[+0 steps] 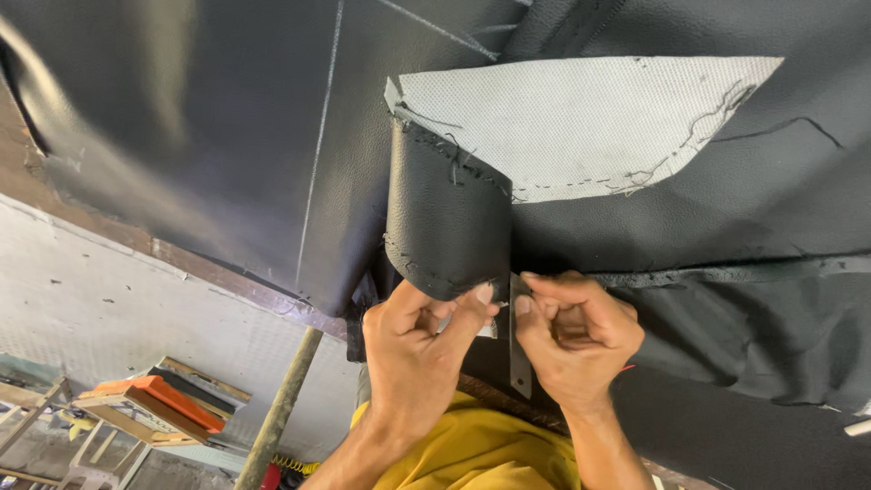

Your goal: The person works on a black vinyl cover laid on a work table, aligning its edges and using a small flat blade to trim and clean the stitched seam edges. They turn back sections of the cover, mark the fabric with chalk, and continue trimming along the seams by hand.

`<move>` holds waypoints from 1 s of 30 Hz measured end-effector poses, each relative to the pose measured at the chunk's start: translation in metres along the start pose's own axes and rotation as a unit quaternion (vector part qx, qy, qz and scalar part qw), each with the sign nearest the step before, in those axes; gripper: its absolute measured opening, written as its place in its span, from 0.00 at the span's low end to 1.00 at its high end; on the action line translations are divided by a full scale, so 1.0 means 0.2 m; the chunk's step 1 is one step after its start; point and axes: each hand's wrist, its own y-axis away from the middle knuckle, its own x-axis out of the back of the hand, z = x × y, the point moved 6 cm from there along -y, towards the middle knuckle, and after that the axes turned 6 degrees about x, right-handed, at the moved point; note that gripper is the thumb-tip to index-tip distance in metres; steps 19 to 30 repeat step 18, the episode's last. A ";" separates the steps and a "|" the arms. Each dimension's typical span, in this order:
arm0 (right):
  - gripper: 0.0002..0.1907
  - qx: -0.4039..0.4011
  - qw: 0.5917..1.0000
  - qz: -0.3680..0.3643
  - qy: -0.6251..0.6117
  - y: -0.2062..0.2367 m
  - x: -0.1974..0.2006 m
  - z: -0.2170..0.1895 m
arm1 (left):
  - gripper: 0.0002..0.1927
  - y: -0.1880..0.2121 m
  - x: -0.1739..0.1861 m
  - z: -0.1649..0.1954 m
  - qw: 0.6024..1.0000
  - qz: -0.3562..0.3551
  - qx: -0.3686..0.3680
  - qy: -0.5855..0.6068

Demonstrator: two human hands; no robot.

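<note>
So from the head cam: both hands sit at the near edge of the worktop (136,238), which is covered in black leatherette (227,136). Left hand (417,349) pinches the curled flap (446,222) by its stitched edge, thumb on top. Right hand (573,338) has its fingers curled tight, pinching a thin metal blade (519,363) right beside it. White backing (581,118) shows above.

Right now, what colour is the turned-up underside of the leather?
Pale grey-white woven backing, clearest in the head view.

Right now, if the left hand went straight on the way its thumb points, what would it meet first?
The left hand would likely meet the curled black leather flap first; its thumb tip already touches the flap's lower edge. Depth is unclear.
</note>
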 end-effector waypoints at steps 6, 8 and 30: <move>0.13 -0.031 0.997 0.019 -0.073 -0.01 -0.02 0.01 | 0.05 0.01 0.06 0.03 0.999 0.035 0.006 0.006; 0.13 -0.045 0.994 0.024 -0.101 0.00 0.00 0.02 | 0.07 0.02 0.09 0.03 0.998 0.057 0.005 0.029; 0.13 -0.064 0.981 0.052 -0.174 0.06 0.06 0.14 | 0.07 0.00 0.05 -0.02 0.998 0.023 -0.053 0.012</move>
